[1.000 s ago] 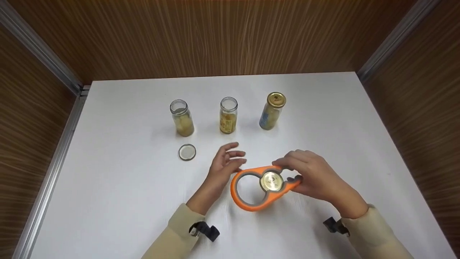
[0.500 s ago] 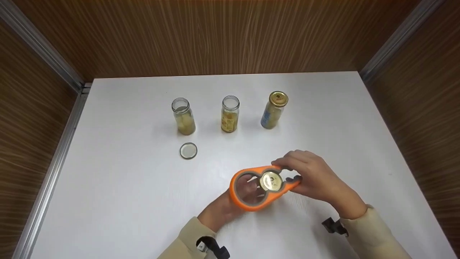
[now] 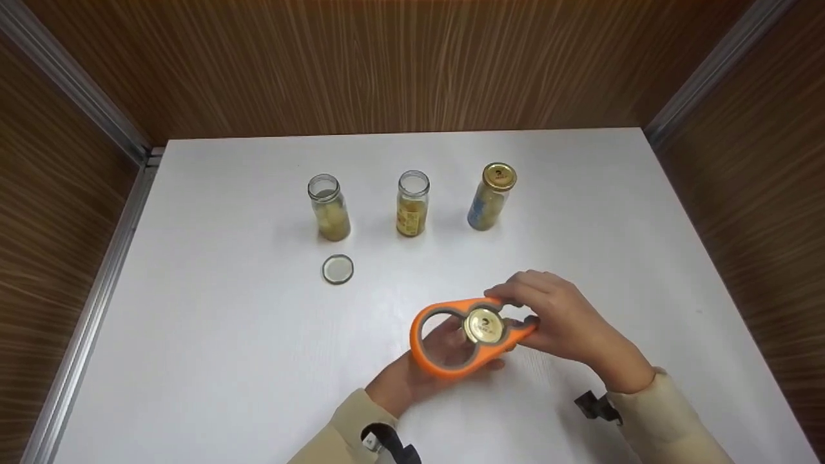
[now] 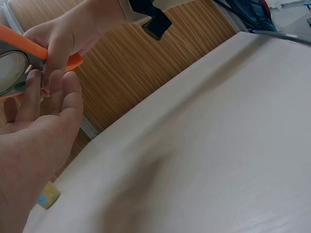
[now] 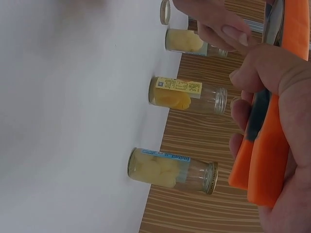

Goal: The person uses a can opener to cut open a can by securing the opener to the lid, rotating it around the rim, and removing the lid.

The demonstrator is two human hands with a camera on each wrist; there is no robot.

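Note:
An orange two-ring jar opener [image 3: 451,335] hangs a little above the white table [image 3: 225,361], with a gold lid [image 3: 483,325] caught in its smaller ring. My right hand [image 3: 548,319] grips the opener's right end, fingers curled round it; the right wrist view shows this grip on the opener [image 5: 265,165]. My left hand [image 3: 445,343] lies palm up beneath the opener, its fingers showing through the large ring. In the left wrist view those fingers [image 4: 48,97] reach straight towards the lid's underside [image 4: 9,68]; contact cannot be made out.
Three glass jars of yellow contents stand in a row behind: an open one [image 3: 329,207], a second open one [image 3: 412,205], and a third [image 3: 491,196] with a gold lid on. A loose lid [image 3: 338,269] lies in front of the left jar. Wooden walls surround the table.
My left hand has drawn back from beside the opener and slid underneath it, palm up. The right hand and the opener have hardly moved.

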